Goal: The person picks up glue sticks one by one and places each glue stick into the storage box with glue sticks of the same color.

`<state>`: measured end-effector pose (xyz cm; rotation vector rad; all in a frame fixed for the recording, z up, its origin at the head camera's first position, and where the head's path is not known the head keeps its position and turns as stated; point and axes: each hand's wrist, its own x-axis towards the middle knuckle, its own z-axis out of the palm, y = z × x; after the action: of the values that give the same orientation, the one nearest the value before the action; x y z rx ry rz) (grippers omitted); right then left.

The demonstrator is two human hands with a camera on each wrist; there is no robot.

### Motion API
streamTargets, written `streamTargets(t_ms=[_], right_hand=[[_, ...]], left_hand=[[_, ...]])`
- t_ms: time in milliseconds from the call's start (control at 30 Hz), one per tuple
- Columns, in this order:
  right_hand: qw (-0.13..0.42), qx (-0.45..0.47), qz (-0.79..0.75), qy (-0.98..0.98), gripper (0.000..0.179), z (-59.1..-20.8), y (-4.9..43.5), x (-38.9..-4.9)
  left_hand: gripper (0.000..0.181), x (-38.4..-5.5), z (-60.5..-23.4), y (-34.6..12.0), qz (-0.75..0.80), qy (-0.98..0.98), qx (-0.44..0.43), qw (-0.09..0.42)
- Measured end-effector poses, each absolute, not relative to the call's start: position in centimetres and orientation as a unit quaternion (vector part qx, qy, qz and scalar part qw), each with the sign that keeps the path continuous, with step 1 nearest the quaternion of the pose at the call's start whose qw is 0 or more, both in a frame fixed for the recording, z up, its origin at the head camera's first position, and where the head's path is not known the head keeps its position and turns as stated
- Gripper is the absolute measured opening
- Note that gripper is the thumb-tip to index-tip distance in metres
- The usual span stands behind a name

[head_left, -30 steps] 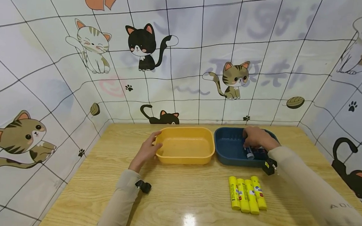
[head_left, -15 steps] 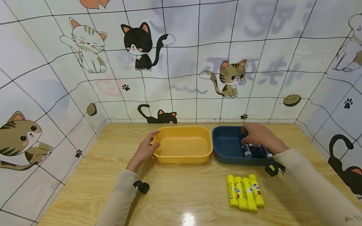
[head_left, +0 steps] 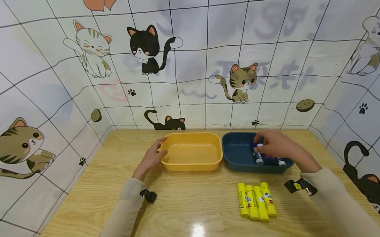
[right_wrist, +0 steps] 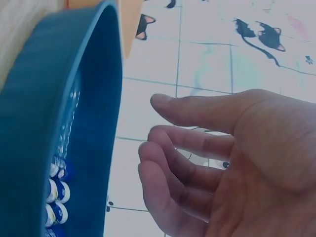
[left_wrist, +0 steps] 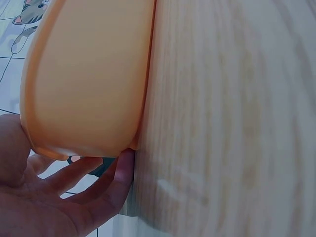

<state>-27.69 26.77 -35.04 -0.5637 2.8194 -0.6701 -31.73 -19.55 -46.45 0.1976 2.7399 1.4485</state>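
Note:
The left end of the yellow plastic tray [head_left: 191, 167] is held by my left hand [head_left: 148, 160]. In the left wrist view its fingers [left_wrist: 94, 197] curl against the tray's end wall, with the thumb by the rim. To the right stands the dark blue tray [head_left: 240, 167], where several dark blue tubes with white ends [head_left: 259, 159] lie side by side. My right hand [head_left: 278, 146] is over this tray, partly covering the tubes in the head view. The right wrist view shows its fingers [right_wrist: 153, 182] loosely bent and thumb apart, holding nothing, beside the blue tray's rim.
Several yellow glue sticks [head_left: 257, 202] lie in a row on the wooden table [head_left: 174, 205], in front of the blue tray. The two trays stand side by side near the back edge. A cat-patterned wall covering [head_left: 194, 73] encloses the table behind and on both sides.
My right hand has risen a little out of the blue tray and its wrist has drawn to the right, showing more of the tubes. My left hand stays at the yellow tray.

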Motion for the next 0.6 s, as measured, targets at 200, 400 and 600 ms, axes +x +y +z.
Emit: streamTargets(t_ms=[200,400,600], right_hand=[[0.139,-0.213,-0.267,0.929,0.033,-35.4,27.0,-26.6],[0.196,-0.254,-0.304,0.897,0.033,-36.2,27.8,-25.2],[0.222,-0.269,-0.304,0.886,0.039,-37.8,28.5,-23.9]], left_hand=[[0.058,-31.8,-46.6,-19.8,0.468,0.882,0.058,0.019],[0.058,-31.8,-46.5,-19.9,0.465,0.883,0.061,0.021],[0.057,-31.8,-46.6,-19.8,0.471,0.879,0.062,0.025]])
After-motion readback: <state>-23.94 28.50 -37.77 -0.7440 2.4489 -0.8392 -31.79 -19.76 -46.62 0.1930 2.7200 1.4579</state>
